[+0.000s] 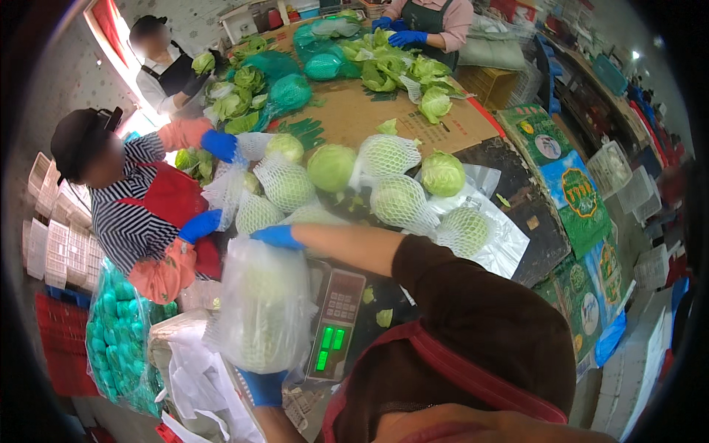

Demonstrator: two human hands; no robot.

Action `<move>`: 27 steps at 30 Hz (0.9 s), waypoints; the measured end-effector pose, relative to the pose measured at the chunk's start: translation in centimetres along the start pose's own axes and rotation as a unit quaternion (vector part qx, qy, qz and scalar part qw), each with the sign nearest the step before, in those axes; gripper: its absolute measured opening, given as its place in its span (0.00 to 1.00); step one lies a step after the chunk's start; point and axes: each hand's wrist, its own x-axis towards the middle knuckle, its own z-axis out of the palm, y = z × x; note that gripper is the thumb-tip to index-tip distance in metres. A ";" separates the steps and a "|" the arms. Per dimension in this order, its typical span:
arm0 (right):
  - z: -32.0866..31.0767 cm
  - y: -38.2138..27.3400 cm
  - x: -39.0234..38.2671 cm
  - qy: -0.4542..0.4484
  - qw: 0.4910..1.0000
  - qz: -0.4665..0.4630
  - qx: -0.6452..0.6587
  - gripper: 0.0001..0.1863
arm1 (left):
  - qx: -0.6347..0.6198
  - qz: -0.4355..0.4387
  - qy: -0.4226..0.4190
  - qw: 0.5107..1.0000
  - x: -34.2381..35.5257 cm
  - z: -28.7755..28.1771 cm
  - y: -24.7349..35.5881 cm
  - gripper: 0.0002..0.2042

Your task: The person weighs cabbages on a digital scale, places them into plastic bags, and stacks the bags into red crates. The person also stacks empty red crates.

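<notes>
A clear plastic bag point(266, 310) with pale green cabbage inside stands out between my two blue-gloved hands, left of the middle. My right hand point(279, 236) reaches across and grips the bag's far end. At the near end my left hand point(262, 387) holds the bag from below, its fingers partly hidden by the plastic. Right beside the bag is a digital scale point(341, 306) with a lit green display. Beyond my right arm lie several cabbages in white foam nets point(399, 198) and bare cabbages point(331, 167).
A co-worker in a striped top point(111, 192) handles foam netting point(229, 184) at the left. Two more people work at the far side among loose leaves point(369, 63). White plastic sheets point(484, 221) lie on the right. A bag of green nets point(122, 340) stands lower left, near a white sack point(199, 362).
</notes>
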 end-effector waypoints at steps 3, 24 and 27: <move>-0.2 1.3 -4.5 -0.003 0.993 -0.020 0.119 0.23 | -0.288 -0.063 0.027 0.955 -0.7 -0.1 -1.0 0.31; -10.8 9.1 -51.3 0.296 0.834 -0.075 -0.460 0.28 | 0.231 0.103 -0.063 0.965 -8.0 17.8 0.6 0.15; -11.6 9.6 -55.3 0.234 0.748 0.101 -0.613 0.22 | 0.269 0.146 0.047 0.951 -8.7 18.4 0.4 0.18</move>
